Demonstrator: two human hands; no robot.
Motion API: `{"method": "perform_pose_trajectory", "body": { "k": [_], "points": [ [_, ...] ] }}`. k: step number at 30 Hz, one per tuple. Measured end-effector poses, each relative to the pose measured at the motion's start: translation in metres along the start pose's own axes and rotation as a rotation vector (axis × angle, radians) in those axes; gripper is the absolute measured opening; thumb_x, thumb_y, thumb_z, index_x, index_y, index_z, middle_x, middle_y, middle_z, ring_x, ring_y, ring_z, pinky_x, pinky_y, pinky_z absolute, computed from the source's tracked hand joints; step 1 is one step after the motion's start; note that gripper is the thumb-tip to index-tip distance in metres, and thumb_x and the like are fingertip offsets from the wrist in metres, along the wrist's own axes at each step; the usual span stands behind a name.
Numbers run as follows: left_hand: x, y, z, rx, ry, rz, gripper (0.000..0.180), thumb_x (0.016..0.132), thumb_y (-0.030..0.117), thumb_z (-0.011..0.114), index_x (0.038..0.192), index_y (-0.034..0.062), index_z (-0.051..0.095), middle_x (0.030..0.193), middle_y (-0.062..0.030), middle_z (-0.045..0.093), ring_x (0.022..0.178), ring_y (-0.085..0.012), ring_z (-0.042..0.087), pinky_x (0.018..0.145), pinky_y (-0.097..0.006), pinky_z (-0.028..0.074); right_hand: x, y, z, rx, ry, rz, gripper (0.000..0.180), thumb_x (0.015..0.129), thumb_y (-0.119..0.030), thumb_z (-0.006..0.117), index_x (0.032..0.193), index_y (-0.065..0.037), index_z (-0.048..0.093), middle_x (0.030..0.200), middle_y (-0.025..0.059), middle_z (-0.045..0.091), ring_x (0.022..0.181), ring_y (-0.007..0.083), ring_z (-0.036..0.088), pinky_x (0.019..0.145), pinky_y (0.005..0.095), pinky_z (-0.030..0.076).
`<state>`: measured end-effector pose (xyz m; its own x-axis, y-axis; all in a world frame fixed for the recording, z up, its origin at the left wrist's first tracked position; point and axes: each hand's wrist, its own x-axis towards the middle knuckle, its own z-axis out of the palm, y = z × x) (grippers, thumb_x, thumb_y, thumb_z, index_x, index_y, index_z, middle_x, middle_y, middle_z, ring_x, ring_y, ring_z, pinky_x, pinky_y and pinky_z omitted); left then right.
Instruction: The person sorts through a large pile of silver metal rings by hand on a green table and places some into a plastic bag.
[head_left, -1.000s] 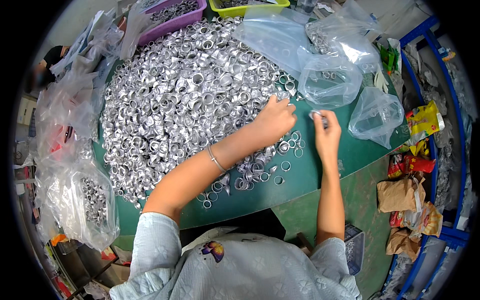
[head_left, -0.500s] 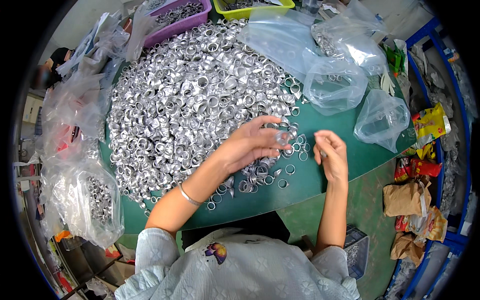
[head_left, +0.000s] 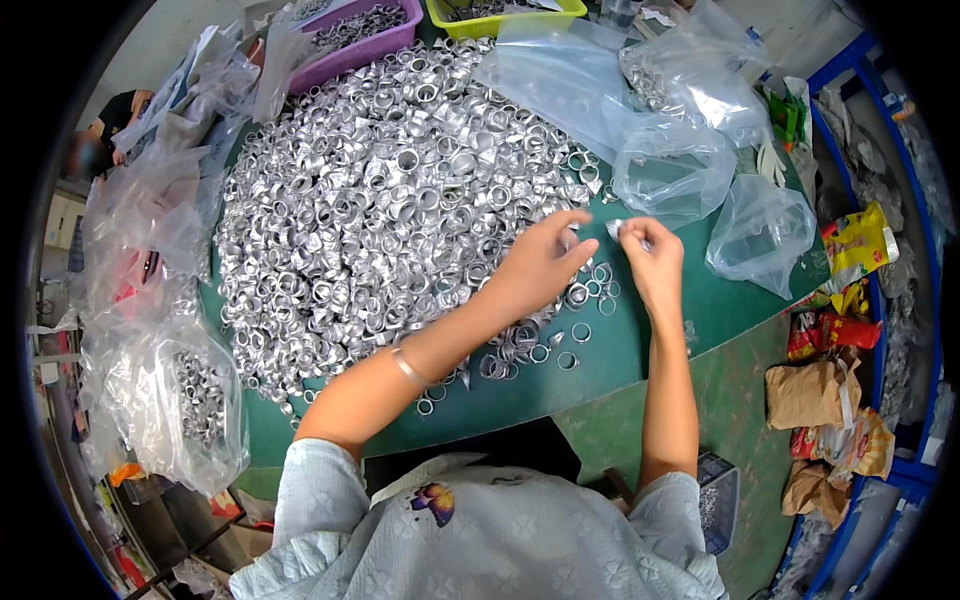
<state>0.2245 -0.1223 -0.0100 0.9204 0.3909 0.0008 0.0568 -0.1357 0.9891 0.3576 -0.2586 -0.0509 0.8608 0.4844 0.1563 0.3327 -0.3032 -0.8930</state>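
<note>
A large heap of silver metal rings point(head_left: 380, 220) covers much of the green table point(head_left: 500, 415). My left hand point(head_left: 545, 262) hovers over the heap's right edge, its thumb and blurred fingers apart, with nothing visible between them. Just to its right, my right hand point(head_left: 655, 262) pinches a small silver ring point(head_left: 614, 229) between thumb and fingertips above the green surface. Below the hands, several loose rings point(head_left: 581, 333) lie singly on the table.
At the back stand a purple basket point(head_left: 365, 45) and a yellow-green basket point(head_left: 510, 22). Clear plastic bags point(head_left: 675, 165) lie at the right; a bag of metal pieces point(head_left: 200, 400) is at the left. Blue shelving point(head_left: 875, 300) lines the right side. Another person point(head_left: 115, 125) is at far left.
My left hand has moved slightly away from me and turned, its fingers blurred. My right hand has risen a little, and a ring now shows at its fingertips.
</note>
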Motion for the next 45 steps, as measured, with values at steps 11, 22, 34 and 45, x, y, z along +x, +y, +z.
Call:
{"method": "perform_pose_trajectory", "body": {
  "k": [11, 22, 34, 45],
  "points": [
    [-0.097, -0.003, 0.005, -1.332, -0.306, -0.817, 0.035, 0.096, 0.036, 0.042, 0.114, 0.0094, 0.055, 0.093, -0.0082, 0.063, 0.083, -0.0198, 0.065, 0.066, -0.032, 0.057, -0.087, -0.089, -0.025, 0.253, -0.574, -0.228, 0.026, 0.069, 0.002, 0.067, 0.093, -0.002, 0.064, 0.092, 0.0094, 0.059, 0.089, 0.0206, 0.054, 0.074, 0.0283, 0.045],
    [-0.135, -0.026, -0.001, -1.281, -0.187, -0.803, 0.017, 0.091, 0.017, 0.056, 0.105, 0.0068, 0.057, 0.095, -0.0048, 0.063, 0.075, -0.0138, 0.061, 0.060, -0.027, 0.054, -0.068, -0.028, -0.018, -0.358, -0.207, -0.381, 0.008, 0.076, -0.003, 0.067, 0.083, -0.002, 0.062, 0.102, 0.0068, 0.057, 0.090, 0.0222, 0.052, 0.079, 0.0346, 0.038],
    [-0.138, -0.010, 0.001, -1.213, -0.115, -0.728, 0.037, 0.097, 0.039, 0.043, 0.099, 0.0053, 0.058, 0.090, -0.0092, 0.056, 0.064, -0.0148, 0.050, 0.049, -0.026, 0.049, 0.030, -0.039, -0.009, -0.488, 0.369, -0.541, 0.020, 0.081, 0.004, 0.057, 0.101, 0.008, 0.055, 0.103, 0.0233, 0.061, 0.091, 0.0371, 0.061, 0.080, 0.0384, 0.050],
    [-0.146, -0.019, -0.019, -1.353, -0.074, -0.654, 0.035, 0.098, 0.034, 0.040, 0.095, 0.0035, 0.056, 0.093, -0.0112, 0.058, 0.079, -0.0224, 0.063, 0.075, -0.042, 0.058, -0.058, -0.056, -0.027, -0.219, -0.257, -0.123, 0.018, 0.080, 0.001, 0.060, 0.098, 0.001, 0.062, 0.093, 0.0168, 0.061, 0.085, 0.0311, 0.059, 0.073, 0.0382, 0.047]
  ]
}}
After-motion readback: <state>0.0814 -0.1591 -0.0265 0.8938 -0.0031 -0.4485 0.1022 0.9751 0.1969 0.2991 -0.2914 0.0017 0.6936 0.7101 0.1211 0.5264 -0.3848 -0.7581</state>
